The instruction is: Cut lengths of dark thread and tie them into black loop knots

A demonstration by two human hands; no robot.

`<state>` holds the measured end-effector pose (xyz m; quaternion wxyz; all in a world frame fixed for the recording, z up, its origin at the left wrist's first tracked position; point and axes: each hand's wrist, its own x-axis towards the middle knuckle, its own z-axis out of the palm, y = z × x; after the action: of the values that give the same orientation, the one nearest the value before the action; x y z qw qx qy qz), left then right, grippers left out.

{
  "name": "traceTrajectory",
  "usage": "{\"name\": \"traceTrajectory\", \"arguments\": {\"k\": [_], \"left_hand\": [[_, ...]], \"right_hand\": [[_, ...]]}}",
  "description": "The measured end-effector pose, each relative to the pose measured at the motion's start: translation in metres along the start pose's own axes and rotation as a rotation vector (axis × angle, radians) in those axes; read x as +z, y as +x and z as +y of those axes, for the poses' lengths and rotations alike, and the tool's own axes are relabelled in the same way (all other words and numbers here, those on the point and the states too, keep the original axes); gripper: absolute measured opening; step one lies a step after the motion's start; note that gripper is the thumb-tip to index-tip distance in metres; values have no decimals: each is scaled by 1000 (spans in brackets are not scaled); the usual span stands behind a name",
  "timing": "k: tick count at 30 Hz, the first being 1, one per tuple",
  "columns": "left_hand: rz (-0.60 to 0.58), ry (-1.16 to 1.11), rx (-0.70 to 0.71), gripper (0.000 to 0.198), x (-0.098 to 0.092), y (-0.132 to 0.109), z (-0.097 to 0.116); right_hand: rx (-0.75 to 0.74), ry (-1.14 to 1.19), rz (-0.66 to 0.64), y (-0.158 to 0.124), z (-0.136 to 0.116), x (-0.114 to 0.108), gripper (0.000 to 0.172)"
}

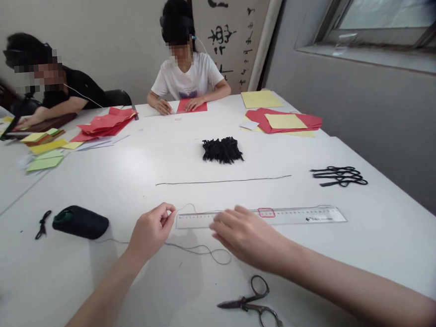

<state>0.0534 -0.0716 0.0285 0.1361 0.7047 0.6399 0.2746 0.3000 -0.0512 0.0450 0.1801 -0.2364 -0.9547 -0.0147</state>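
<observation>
My left hand (pixel 153 230) is closed in a pinch on a thin dark cord (pixel 198 251) at the left end of a clear ruler (pixel 333 214). The cord runs back to a black spool (pixel 81 222) on the left, loops loosely on the table below the ruler, and also lies along the ruler's upper edge. Over the ruler's middle is my right hand (pixel 245 236), fingers loosely bent and a little apart, with nothing visible in them. Whether it touches the ruler I cannot tell. Metal scissors (pixel 246 303) lie with handles spread, nearer to me.
A straight length of cord (pixel 222 180) lies beyond the ruler, then a bundle of short black cords (pixel 222 150). Folded black cords (pixel 339 176) are at right, a small knotted cord (pixel 43 224) at left. Red paper (pixel 106 122) lies farther back. Other people sit across the white table (pixel 128 160).
</observation>
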Motion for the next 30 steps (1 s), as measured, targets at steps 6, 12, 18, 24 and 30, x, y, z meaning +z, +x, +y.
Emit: {"name": "traceTrajectory", "arguments": {"k": [6, 12, 18, 24, 30], "left_hand": [[81, -465, -277, 26, -10, -5, 23], [69, -688, -392, 30, -12, -5, 37], [181, -452, -188, 22, -14, -14, 46], [530, 67, 327, 6, -11, -25, 48], [601, 202, 462, 7, -3, -24, 42]], "right_hand": [[-2, -108, -73, -89, -44, -19, 27], [-22, -283, -6, -121, -65, -10, 41], [126, 14, -114, -110, -70, -14, 40], [605, 1060, -379, -41, -66, -32, 27], [612, 1283, -298, 15, -72, -17, 55]]}}
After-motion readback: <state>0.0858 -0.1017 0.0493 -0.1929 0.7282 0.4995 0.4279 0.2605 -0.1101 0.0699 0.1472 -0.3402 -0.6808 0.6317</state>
